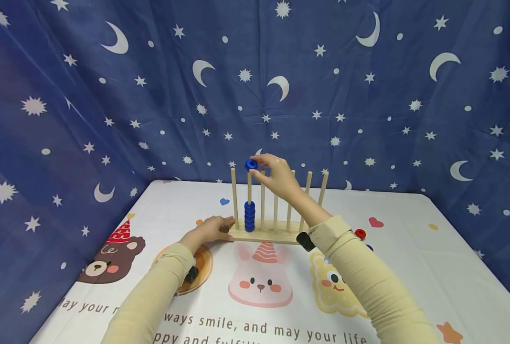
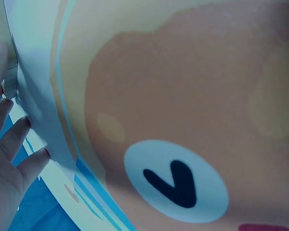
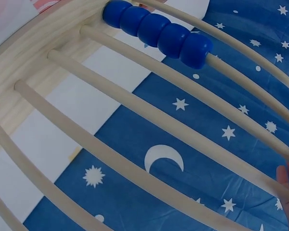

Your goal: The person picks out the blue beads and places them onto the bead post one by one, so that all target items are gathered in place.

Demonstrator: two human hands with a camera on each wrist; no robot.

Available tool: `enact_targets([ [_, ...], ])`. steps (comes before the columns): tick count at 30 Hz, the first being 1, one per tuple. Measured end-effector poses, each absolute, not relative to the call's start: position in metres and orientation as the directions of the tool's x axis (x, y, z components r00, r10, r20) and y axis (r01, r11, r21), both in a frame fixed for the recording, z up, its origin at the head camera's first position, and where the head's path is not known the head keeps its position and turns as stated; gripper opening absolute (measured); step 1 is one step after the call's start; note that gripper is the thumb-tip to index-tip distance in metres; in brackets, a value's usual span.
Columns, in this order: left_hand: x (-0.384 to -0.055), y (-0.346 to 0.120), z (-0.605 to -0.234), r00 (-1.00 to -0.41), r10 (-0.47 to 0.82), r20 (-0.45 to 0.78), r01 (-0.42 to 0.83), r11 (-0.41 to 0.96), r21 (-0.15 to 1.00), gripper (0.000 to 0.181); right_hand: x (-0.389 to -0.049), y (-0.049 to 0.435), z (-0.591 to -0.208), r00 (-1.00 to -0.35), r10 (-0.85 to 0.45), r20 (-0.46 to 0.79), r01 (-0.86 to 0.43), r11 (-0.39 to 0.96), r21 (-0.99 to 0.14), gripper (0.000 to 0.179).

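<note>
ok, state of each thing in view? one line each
right hand: pinches a blue bead at the top of the second peg
left hand: rests against the wooden rack base
bead stack: five threaded, seated at the base
red bead: loose on the table

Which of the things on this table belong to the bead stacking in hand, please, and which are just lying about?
In use: blue bead pinched by right hand; stacked blue beads; wooden peg rack, steadied by left hand.
Lying about: red bead; printed tablecloth.
</note>
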State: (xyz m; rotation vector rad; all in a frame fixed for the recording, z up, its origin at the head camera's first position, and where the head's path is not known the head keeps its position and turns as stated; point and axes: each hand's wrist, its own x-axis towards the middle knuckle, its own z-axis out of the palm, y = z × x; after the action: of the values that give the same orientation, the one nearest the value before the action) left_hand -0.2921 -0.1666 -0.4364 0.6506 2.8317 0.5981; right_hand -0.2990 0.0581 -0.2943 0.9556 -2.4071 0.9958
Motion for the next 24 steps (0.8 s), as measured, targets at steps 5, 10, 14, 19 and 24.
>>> enact_targets([
  [5, -0.2920, -0.1655, -0.4353, -0.889, 0.451, -0.076, 0.385, 0.827, 0.409, 0.063, -0.3010, 0.0576, -0.2961, -0.700, -0.447, 0.557, -0.710, 0.516, -0.479, 0.038],
  [10, -0.2924, -0.1663, -0.4360, -0.889, 0.452, -0.074, 0.385, 0.825, 0.413, 0.062, -0.3016, 0.0562, -0.2976, -0.695, -0.454, 0.557, -0.714, 0.521, -0.466, 0.038],
  [14, -0.2930, -0.1668, -0.4384, -0.887, 0.457, -0.068, 0.392, 0.823, 0.412, 0.062, -0.3027, 0.0562, -0.2989, -0.694, -0.452, 0.561, -0.715, 0.524, -0.463, 0.037],
  [19, -0.2938, -0.1673, -0.4391, -0.886, 0.458, -0.074, 0.393, 0.826, 0.405, 0.062, -0.3039, 0.0558, -0.2988, -0.700, -0.454, 0.552, -0.711, 0.522, -0.472, 0.037],
  [24, -0.2944, -0.1679, -0.4377, -0.887, 0.454, -0.081, 0.386, 0.827, 0.409, 0.062, -0.3042, 0.0556, -0.2973, -0.700, -0.469, 0.539, -0.711, 0.533, -0.459, 0.038],
])
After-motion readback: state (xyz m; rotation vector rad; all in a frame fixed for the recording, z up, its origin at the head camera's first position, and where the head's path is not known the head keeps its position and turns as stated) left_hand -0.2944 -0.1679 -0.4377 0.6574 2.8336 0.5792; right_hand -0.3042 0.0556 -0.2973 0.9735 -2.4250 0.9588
